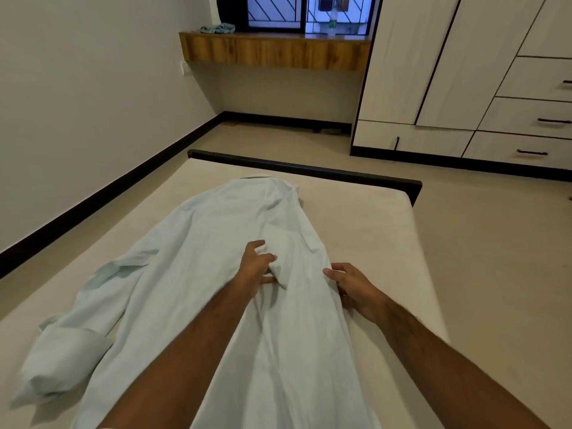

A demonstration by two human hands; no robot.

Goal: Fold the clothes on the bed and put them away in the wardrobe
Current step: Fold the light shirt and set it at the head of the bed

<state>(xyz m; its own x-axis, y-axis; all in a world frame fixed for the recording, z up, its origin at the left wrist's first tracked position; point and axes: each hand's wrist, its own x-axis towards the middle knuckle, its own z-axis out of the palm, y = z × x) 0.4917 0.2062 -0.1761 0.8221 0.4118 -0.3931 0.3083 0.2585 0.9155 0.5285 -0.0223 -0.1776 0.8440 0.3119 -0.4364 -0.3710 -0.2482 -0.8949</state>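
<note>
A pale mint long-sleeved shirt (198, 261) lies stretched along the bed (380, 230), collar end far from me, one sleeve trailing off to the left with its cuff near the bed's left edge. My left hand (258, 267) lies on the middle of the shirt and pinches a fold of fabric between thumb and fingers. At the shirt's right edge my right hand (353, 286) grips the cloth with curled fingers. The white wardrobe (458, 72) stands beyond the bed at the right, its doors closed.
Drawers (532, 116) with dark handles fill the wardrobe's right part. A wooden shelf (272, 51) runs under the window, with a crumpled teal cloth (218, 28) and a bottle (332, 24) on it. Beige floor lies between the bed's dark footboard (309, 168) and the wardrobe.
</note>
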